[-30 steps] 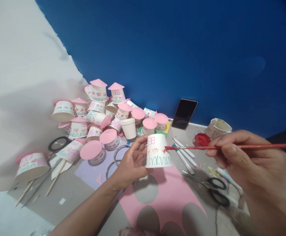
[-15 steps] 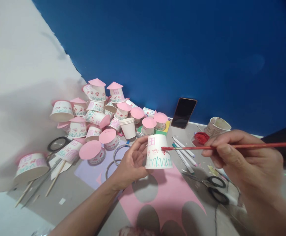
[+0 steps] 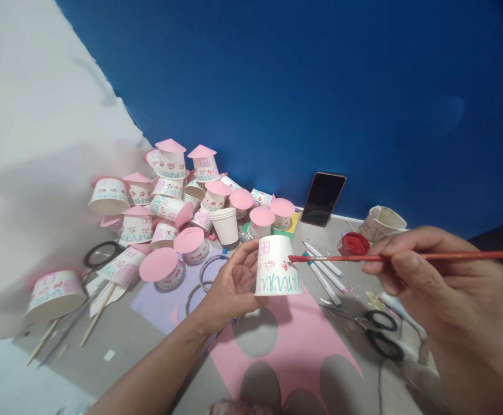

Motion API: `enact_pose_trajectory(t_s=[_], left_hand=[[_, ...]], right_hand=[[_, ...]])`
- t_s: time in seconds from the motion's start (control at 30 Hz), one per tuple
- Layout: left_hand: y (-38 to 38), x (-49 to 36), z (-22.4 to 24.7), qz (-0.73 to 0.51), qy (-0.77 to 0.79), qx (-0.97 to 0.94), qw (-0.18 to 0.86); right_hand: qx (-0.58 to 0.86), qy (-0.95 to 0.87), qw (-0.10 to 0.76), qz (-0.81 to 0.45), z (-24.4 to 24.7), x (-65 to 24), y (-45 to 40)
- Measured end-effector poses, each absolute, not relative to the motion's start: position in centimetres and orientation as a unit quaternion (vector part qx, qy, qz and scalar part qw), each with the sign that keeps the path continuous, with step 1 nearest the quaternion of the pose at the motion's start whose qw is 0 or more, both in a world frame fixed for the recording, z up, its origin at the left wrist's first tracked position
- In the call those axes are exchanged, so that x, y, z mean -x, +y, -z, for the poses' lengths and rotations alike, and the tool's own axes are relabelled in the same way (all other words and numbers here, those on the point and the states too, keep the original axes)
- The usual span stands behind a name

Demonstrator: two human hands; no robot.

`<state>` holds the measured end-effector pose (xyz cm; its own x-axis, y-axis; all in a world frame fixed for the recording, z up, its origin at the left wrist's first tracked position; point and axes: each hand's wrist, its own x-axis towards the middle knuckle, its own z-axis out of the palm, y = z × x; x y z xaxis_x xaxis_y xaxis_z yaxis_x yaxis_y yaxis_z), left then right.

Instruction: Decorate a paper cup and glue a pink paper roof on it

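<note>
My left hand (image 3: 234,282) grips a white paper cup (image 3: 278,274), held upside down above the table. The cup carries a pink window drawing, red dabs and a wavy green line near its rim. Between the thumb and fingers of my right hand (image 3: 432,288) is a red paintbrush (image 3: 350,259), level and pointing left. Its red-coated bristles are at the cup's right side; whether they touch it I cannot tell. Behind my right hand stands a small pot of red paint (image 3: 355,244).
Decorated cups with pink cone roofs (image 3: 160,268) pile up at the left. Plain stacked cups (image 3: 225,226), a phone (image 3: 324,199), markers (image 3: 324,276), scissors (image 3: 378,331) and a patterned container (image 3: 383,223) stand or lie around. Pink paper with round holes (image 3: 294,346) lies below the cup.
The brush tip has shifted slightly right along the cup, and my right hand has moved right with it. The cup has turned a little in my left hand, its window now further left.
</note>
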<state>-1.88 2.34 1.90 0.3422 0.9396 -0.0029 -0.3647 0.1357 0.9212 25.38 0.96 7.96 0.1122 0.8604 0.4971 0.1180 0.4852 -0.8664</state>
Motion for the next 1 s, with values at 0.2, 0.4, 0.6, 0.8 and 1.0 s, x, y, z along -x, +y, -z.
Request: enact_pose_trajectory(t_s=[0.2,0.4,0.6,0.8,1.0], left_hand=[[2.18,1.77,-2.05,-0.477,0.317,-0.447,0.687],[2.24,1.73,-2.07,-0.482,0.313,-0.439,0.691],[2.18,1.63,-2.09,-0.476,0.321,-0.436,0.693],[2.26,1.54,-1.83,-0.476,0.306,-0.443,0.696],[2.27,1.48,-1.99,-0.479,0.3,-0.44,0.698]], right_hand=[[0.424,-0.608,0.605,-0.29,-8.32,-25.29,0.91],[0.423,-0.593,0.62,-0.291,-8.24,-25.33,0.91],[0.408,-0.592,0.622,-0.311,-8.28,-25.07,1.07],[0.409,-0.607,0.609,-0.306,-8.36,-25.12,0.87],[0.387,-0.579,0.64,-0.326,-8.3,-25.2,1.01]])
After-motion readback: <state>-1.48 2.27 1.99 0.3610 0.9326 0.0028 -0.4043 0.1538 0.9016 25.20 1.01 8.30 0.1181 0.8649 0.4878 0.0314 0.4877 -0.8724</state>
